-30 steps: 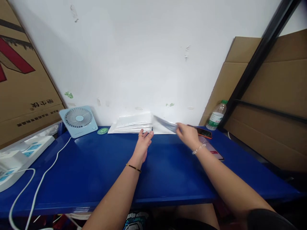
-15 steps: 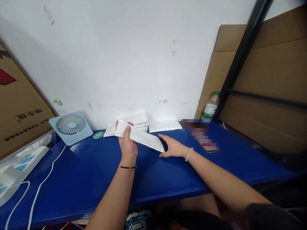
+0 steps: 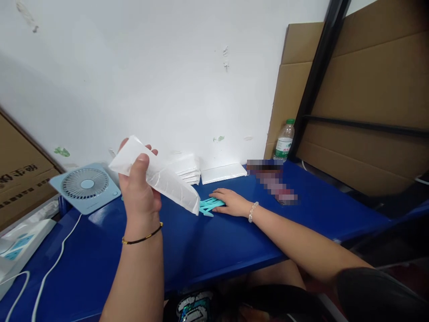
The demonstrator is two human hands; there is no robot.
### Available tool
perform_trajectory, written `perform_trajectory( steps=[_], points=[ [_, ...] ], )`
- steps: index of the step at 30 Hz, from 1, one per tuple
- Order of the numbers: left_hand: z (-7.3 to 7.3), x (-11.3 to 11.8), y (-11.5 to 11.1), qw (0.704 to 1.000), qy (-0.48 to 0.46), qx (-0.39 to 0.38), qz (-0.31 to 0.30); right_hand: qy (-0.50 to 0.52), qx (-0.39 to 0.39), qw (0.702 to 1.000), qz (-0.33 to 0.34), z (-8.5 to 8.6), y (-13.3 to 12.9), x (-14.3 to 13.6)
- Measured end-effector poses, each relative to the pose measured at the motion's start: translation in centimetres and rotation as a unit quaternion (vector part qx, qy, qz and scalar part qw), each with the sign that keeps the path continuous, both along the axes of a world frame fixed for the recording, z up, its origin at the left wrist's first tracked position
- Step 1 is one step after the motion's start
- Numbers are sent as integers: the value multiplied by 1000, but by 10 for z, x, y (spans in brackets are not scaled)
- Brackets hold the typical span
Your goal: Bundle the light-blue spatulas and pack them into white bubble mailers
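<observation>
The left hand (image 3: pixel 140 190) grips a white plastic pouch (image 3: pixel 172 185) near its upper end, thumb across the front face; the pouch is held tilted above the blue table (image 3: pixel 231 241), its lower end toward the right. At that end, turquoise strips (image 3: pixel 208 205) lie fanned over one another. The right hand (image 3: pixel 233 203) rests with its fingers over the strips; whether it grasps them cannot be told. Behind, against the wall (image 3: pixel 187 71), are a stack of white packets (image 3: pixel 188 169) and, just beside it, a single white packet (image 3: pixel 224 172).
</observation>
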State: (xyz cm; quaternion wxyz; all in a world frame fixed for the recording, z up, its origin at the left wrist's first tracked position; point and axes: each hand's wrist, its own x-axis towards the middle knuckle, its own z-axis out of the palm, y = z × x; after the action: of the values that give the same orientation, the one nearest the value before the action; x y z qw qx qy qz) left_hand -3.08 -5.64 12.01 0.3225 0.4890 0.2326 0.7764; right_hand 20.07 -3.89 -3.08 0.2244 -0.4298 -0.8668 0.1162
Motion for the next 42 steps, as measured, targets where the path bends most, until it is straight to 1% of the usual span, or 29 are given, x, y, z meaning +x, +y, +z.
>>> perform_trajectory(
  steps=[4, 7, 9, 11, 13, 14, 16, 18, 19, 21, 22, 24, 26, 29, 30, 31, 33, 35, 37, 40, 42],
  points=[
    [18, -8, -16, 998, 46, 41, 5, -9, -10, 1000, 2, 0, -1, 1],
    [28, -11, -29, 994, 91, 61, 25, -8, -19, 1000, 0, 0, -2, 2],
    [32, -13, -35, 990, 113, 70, 45, -12, -26, 1000, -2, 0, -3, 3],
    [31, -15, -33, 986, 133, 75, 60, -19, -35, 999, -3, 0, -4, 3],
    [23, -20, -21, 981, 166, 64, 72, -23, -42, 999, 2, 1, -4, 3],
    [15, -22, -12, 977, 194, 46, 78, -22, -44, 999, 6, 2, -4, 4],
    [-8, -29, 10, 956, 275, -27, 96, -13, -47, 999, 16, 4, -3, 8],
    [-37, -36, 33, 920, 355, -105, 131, 14, -49, 999, 18, 7, 0, 15],
    [-51, -39, 42, 899, 390, -146, 137, 32, -48, 998, 11, 8, 2, 21],
    [-77, -44, 55, 868, 424, -219, 136, 67, -44, 997, -19, 11, 7, 32],
    [-88, -44, 59, 855, 445, -235, 127, 77, -41, 996, -36, 12, 9, 38],
    [-102, -40, 61, 840, 484, -221, 106, 87, -34, 994, -64, 13, 13, 46],
    [-109, -27, 59, 833, 518, -189, 54, 94, -31, 993, -69, 12, 16, 48],
    [-113, -3, 55, 818, 541, -176, -80, 97, -29, 994, -52, 8, 18, 39],
    [-115, 5, 54, 815, 538, -181, -114, 92, -30, 994, -45, 6, 18, 35],
    [-116, 11, 53, 813, 532, -191, -140, 85, -32, 995, -40, 5, 18, 31],
    [-117, 19, 51, 810, 520, -212, -167, 76, -42, 996, -34, 3, 19, 25],
    [-117, 22, 50, 805, 522, -221, -174, 77, -55, 995, -33, 3, 19, 23],
    [-114, 22, 52, 794, 547, -208, -165, 85, -61, 994, -28, 5, 20, 25],
    [-108, 22, 62, 769, 607, -164, -115, 98, -38, 994, -28, 9, 26, 34],
    [-107, 21, 73, 764, 624, -148, -68, 103, -6, 993, -59, 9, 32, 44]
  ],
)
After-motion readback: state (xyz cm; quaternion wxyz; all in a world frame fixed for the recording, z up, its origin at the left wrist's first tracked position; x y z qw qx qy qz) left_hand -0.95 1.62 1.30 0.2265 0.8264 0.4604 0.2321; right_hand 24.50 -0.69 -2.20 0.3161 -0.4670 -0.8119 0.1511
